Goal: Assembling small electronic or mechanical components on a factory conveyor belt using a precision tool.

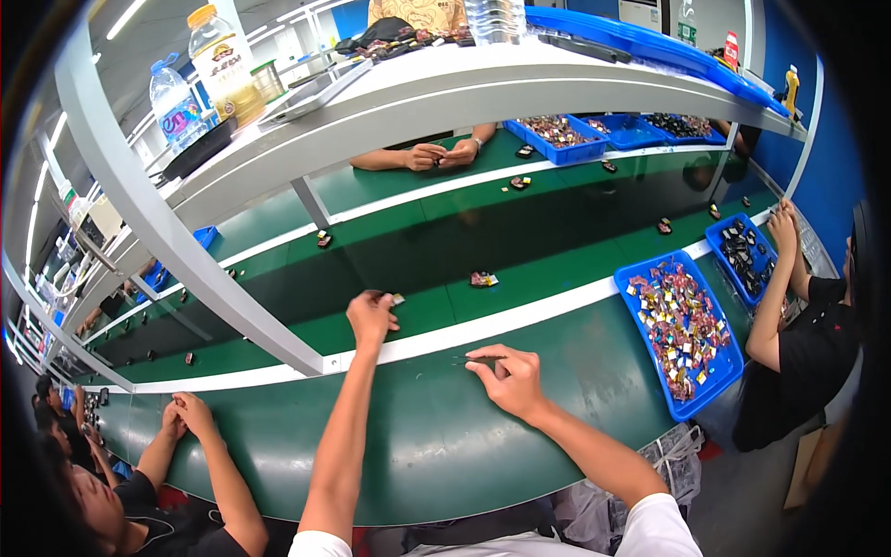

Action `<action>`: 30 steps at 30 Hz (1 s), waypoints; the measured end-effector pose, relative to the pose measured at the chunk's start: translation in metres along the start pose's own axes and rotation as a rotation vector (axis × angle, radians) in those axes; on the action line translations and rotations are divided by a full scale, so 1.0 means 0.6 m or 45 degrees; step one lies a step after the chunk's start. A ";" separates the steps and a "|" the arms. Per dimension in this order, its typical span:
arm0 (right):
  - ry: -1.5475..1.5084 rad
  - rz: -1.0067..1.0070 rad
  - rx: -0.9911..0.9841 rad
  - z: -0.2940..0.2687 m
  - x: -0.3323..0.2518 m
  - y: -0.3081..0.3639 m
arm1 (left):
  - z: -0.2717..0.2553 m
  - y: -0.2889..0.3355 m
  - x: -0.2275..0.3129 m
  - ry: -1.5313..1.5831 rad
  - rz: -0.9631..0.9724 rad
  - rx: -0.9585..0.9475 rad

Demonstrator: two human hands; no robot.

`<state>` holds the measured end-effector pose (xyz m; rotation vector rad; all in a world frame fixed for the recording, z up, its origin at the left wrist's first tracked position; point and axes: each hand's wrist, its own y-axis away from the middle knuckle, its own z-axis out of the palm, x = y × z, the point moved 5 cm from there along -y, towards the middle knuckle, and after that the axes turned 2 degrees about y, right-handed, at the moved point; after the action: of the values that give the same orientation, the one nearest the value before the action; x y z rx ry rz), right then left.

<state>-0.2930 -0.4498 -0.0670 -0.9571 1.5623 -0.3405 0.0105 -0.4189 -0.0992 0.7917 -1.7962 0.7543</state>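
Past the white rail, my left hand (370,320) reaches over the green conveyor belt with its fingers curled. At its fingertips is a small electronic part (397,300) with a pale tag, partly hidden by the fingers. Closer to me, my right hand (510,379) hovers above the green worktop (418,446), thumb and forefinger pinched on a thin pointed tool (460,360) that looks like tweezers. On the belt to the right of my left hand lies another part (483,278), dark red with a yellow and white tag.
A blue tray (733,376) heaped with small parts stands at the worktop's right, before a smaller blue tray (713,243) of black pieces. A metal post (200,227) and shelf (445,90) frame the belt. Co-workers' hands (441,156) work across, left and right.
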 end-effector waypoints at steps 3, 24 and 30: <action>0.089 0.012 -0.019 -0.003 0.003 -0.002 | -0.024 0.004 0.037 -0.924 0.465 0.492; 0.098 0.061 -0.078 0.006 0.006 0.002 | 0.222 -0.035 0.073 -0.321 -0.145 -0.419; 0.049 0.133 -0.092 0.007 0.020 0.011 | 0.160 0.023 0.085 0.012 -0.165 -0.416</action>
<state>-0.2913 -0.4534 -0.0811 -0.9248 1.6626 -0.2318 -0.0666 -0.4952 -0.0831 0.6763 -1.7813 0.3656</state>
